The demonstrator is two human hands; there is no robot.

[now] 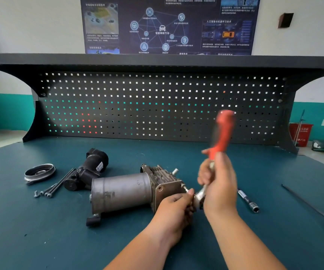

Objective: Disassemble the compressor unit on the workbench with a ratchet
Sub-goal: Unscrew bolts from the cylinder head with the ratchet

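Hold the ratchet [222, 131] square on the compressor [122, 190] bolt [184, 187] at right: right hand [218, 184] grip wraps its shank, left hand [174, 209] grip pinches its head.

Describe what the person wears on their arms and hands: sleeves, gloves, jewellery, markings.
Nothing is worn: the left hand and right hand are bare, with no gloves, rings or watch visible. Both forearms are bare to the frame's edge, no sleeves showing. The right hand is motion-blurred.
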